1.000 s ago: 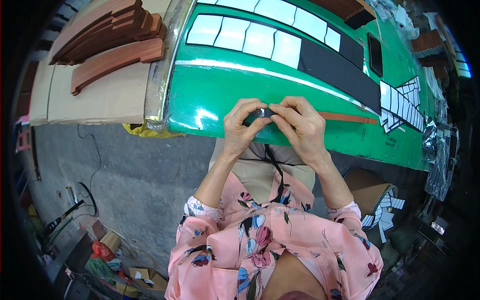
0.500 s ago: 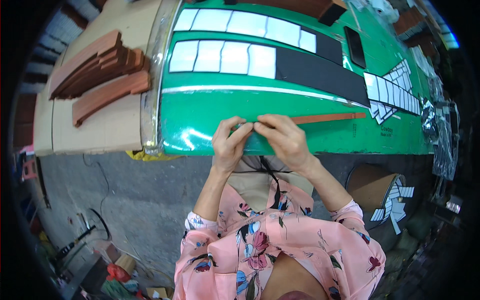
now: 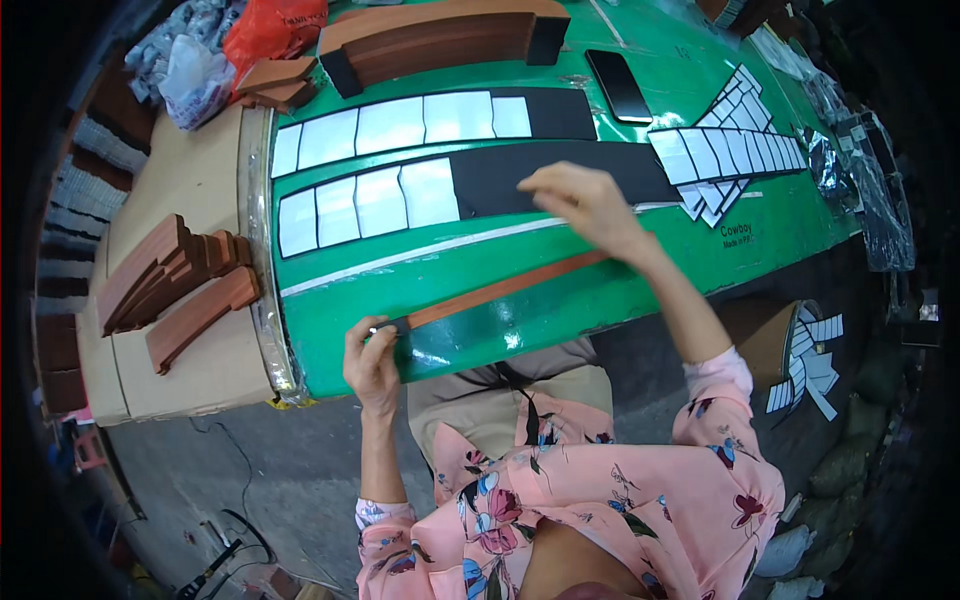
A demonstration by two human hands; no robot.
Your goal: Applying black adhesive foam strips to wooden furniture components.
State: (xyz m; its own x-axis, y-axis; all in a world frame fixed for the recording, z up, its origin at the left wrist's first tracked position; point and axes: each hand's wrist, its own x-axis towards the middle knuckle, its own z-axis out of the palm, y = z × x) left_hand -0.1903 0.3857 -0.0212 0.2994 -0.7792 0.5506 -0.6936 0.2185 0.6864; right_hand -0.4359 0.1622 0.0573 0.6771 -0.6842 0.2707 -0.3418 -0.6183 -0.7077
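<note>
- Two bare hands at work over the green table, set well apart.
- Left hand: thumb and finger pinched on the dark left end of the brown strip. Small bright glint at the fingertips; too small to name.
- Strip lies aslant along the table's near side; its far end passes beneath the right wrist. Contact there: cannot tell.
- Right hand: fingertips drawn close, over the near band. Whether they meet or hold anything, cannot tell.
- Handling, my judgement: keep the left pinch light but steady, right at the dark end; the strip looks thin and could twist or bow. Let its length rest on the table; lift the right wrist clear before shifting it.
- Near band and far band lie beyond the strip, white panels on each. A sleeve or the strip's tip could nudge them.
- Offcuts heaped past the strip's far end; likeliest snag on that side.
- Phone behind the bands, out of the way.
- Curved pieces on cardboard, left; arched block at the back.
</note>
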